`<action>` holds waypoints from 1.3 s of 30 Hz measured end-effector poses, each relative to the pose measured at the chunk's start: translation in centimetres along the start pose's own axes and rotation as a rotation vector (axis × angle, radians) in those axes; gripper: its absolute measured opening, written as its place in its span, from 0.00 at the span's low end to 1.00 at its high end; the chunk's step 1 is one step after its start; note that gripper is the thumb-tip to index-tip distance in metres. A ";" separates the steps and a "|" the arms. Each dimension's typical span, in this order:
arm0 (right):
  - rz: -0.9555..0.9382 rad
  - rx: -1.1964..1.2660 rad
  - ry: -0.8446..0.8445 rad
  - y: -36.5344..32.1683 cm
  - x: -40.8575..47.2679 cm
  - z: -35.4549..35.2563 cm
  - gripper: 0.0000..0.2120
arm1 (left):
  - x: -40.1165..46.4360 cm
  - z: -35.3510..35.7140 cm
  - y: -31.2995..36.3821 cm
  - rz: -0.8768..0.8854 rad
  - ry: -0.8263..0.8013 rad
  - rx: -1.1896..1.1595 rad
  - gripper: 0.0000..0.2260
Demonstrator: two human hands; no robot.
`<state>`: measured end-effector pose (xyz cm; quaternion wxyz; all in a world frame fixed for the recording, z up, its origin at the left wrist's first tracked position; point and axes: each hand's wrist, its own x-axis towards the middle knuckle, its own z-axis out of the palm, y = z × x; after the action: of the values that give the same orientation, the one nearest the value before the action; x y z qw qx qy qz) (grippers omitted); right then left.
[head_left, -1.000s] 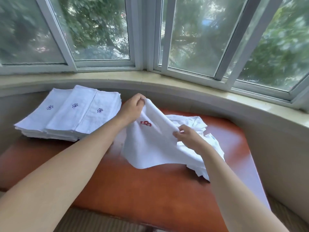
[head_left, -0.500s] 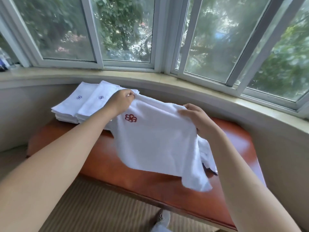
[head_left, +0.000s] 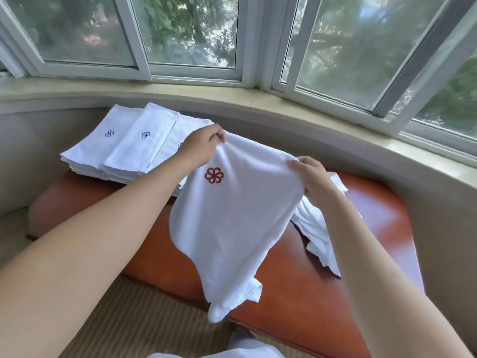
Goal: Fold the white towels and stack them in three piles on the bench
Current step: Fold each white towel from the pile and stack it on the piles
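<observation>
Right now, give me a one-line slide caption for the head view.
Both hands, left hand and right hand, hold a white towel above the bench, folded stacks beside.

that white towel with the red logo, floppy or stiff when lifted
Likely floppy: the towel, pinched at its top corners by the left hand and right hand, sags between them and hangs in soft folds. Probably light, since fingertip pinches suffice.

Two hands are showing, the left hand and the right hand; three folded piles are sitting on one bench.
</observation>
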<state>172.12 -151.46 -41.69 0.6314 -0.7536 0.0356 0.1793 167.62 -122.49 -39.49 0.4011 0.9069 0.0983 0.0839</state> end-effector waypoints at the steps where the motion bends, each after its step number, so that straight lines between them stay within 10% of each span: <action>1: 0.002 0.022 0.023 0.8 1.8 -0.4 0.07 | 1.3 1.4 -0.2 -0.003 0.010 -0.014 0.14; 8: 0.215 0.003 0.118 9.9 10.6 -1.9 0.26 | 5.3 13.2 -5.9 -0.190 -0.126 0.146 0.23; 14: 0.532 -0.156 0.058 21.0 11.1 -2.2 0.24 | -3.1 19.3 -15.4 -0.780 -0.451 0.113 0.28; 21: 0.663 -0.293 -0.049 28.2 11.9 -2.3 0.29 | -8.1 22.9 -20.2 -1.220 -0.408 0.215 0.30; 26: 0.595 -0.233 0.103 29.6 13.7 -1.4 0.24 | -8.5 24.3 -21.7 -1.299 -0.382 0.182 0.29; 32: 0.711 -0.144 0.011 29.5 15.1 -1.5 0.14 | -8.8 24.8 -22.3 -1.260 -0.412 0.072 0.05; 39: 0.682 -0.026 -0.042 28.1 12.6 -3.1 0.07 | -9.5 23.8 -21.3 -1.153 -0.163 -0.265 0.09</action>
<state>176.66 -157.87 -71.60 0.5258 -0.7026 0.2704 0.3960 161.58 -127.66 -71.83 0.4980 0.6529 0.5325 -0.2056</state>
